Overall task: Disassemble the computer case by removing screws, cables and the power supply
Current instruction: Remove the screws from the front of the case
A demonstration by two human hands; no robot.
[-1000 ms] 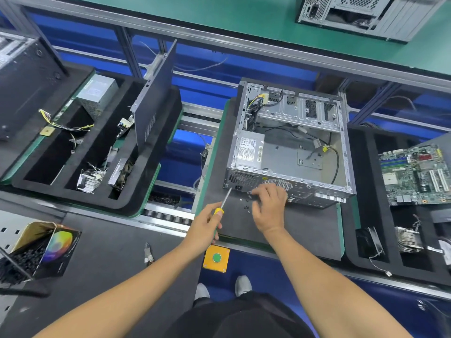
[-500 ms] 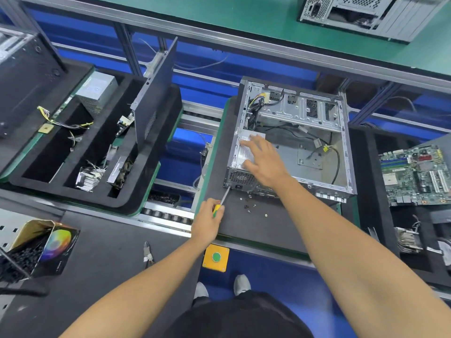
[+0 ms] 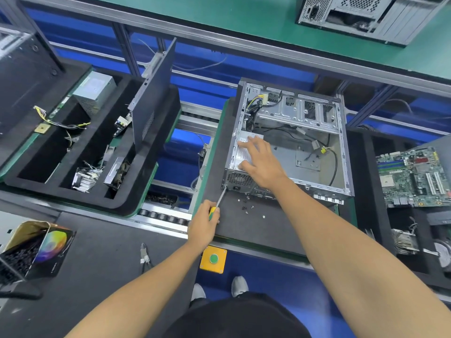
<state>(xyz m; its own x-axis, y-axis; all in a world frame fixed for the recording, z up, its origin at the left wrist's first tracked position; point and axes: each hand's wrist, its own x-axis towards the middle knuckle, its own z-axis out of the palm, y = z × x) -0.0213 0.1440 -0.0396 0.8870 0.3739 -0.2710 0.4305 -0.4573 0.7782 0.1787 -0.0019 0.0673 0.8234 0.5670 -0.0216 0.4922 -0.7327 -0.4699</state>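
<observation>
At the far left, an open cardboard box [image 3: 29, 247] with a rainbow colour wheel printed on its flap sat on the grey bench, dark small parts inside it. Above it lay a black foam tray [image 3: 117, 191] with long compartments holding a grey metal power unit [image 3: 94, 90], yellow and black wire bundles [image 3: 61, 123] and a finned silver heatsink [image 3: 84, 179]; a dark grey side panel [image 3: 151, 98] stood upright on the tray's right rim. A pair of small side cutters [image 3: 145, 257] rested on the bench below.

The left hand [image 3: 203, 224] was clenched around the yellow and green handle of a slim steel-shafted screwdriver [image 3: 217, 203], whose tip sat at the lower left corner of the open grey steel computer case [image 3: 288, 142]. The case lay on its side on a dark mat [image 3: 244, 230], with several small loose screws [image 3: 246, 207] scattered on the mat just in front of it. Below the mat's edge was a yellow box with a green button [image 3: 213, 259].

The right hand [image 3: 261, 162] reached into the case, fingers spread and fairly straight, resting on the silver labelled power supply [image 3: 244, 152] in the case's left near corner. Black cables [image 3: 334, 162] ran across the case floor to the right.

At the far right, a green motherboard [image 3: 415, 176] lay on another black tray [image 3: 366, 191].
</observation>
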